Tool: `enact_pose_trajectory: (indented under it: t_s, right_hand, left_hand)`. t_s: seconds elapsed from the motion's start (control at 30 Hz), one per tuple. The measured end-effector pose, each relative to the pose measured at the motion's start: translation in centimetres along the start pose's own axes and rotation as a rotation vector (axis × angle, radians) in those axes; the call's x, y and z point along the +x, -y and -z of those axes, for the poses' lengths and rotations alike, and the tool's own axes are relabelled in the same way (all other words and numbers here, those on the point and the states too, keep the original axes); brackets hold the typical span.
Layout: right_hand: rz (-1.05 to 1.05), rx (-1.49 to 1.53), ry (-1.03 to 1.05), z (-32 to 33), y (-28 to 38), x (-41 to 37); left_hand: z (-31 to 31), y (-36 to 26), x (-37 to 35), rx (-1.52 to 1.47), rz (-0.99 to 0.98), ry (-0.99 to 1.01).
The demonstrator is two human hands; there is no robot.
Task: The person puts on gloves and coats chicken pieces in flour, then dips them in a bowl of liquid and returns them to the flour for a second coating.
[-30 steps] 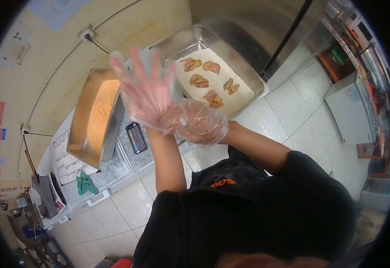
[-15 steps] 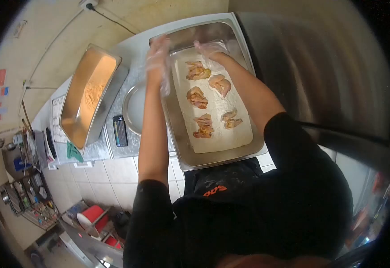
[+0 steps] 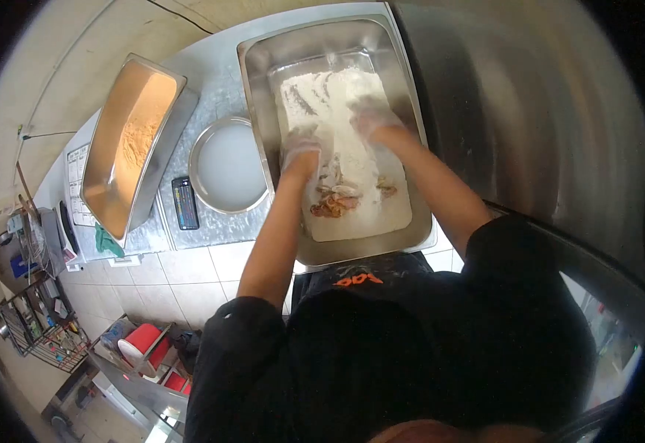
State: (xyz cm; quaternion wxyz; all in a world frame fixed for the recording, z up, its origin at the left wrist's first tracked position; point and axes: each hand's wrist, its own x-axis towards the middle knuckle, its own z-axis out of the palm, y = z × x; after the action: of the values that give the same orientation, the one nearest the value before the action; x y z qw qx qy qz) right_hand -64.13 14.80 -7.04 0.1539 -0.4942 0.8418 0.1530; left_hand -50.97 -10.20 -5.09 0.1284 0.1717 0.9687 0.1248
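Note:
A deep steel pan holds white flour spread over its bottom. Both of my hands are inside it, in clear plastic gloves. My left hand is down at the flour on the left side, its fingers blurred. My right hand lies farther back on the right, touching the flour, and its fingers are smeared by motion. Nearer to me are raw chicken pieces, partly dusted with flour. Another chicken piece shows at the right, mostly covered. Any other pieces are hidden by flour or hands.
Left of the pan stand a round metal bowl of cloudy liquid and a phone. Farther left is a long steel container with orange powder, a green cloth by its near end. A steel surface borders the right.
Both hands have come down from above the pan's far end into the flour and nearer to me. The far chicken pieces are now covered or hidden, and flour is heaped along the middle.

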Motion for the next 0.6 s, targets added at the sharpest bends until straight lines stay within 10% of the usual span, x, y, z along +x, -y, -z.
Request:
enact_pose_trajectory:
  t_s: [0.07, 0.17, 0.23, 0.3, 0.33, 0.4, 0.53, 0.6]
  right_hand:
    - [-0.217, 0.482, -0.348, -0.1, 4.7, -5.7]
    - [-0.188, 0.407, -0.281, 4.7, 9.8, -11.4]
    - [-0.932, 1.672, -0.007, 10.0, 12.3, -13.7]
    - [-1.128, 1.829, 0.013, 11.5, 13.1, -14.1]
    - [-1.327, 1.986, 0.036, 11.8, 13.3, -14.1]
    - [-1.132, 1.846, 0.05, 9.4, 13.3, -15.3]
    - [-0.361, 0.692, -0.193, -4.0, 13.9, -16.8]
    - [-0.2, 0.522, 0.068, -7.6, 16.4, -15.6]
  left_hand:
    - [0.1, -3.2, -3.9, -0.136, 0.097, 0.002]
    - [2.0, -8.2, -7.7, -0.407, 0.397, 0.023]
    - [5.2, -11.2, -8.5, -0.539, 0.581, 0.052]
    - [8.2, -13.5, -9.2, -1.558, 1.362, 0.123]
    - [7.0, -13.3, -10.1, -1.559, 1.355, 0.118]
    - [1.2, -11.5, -12.0, -1.44, 0.077, -0.502]
    - [-13.1, -1.8, -14.4, -0.475, 0.174, 0.378]
    - [0.1, -11.0, -14.6, -0.295, -0.037, 0.073]
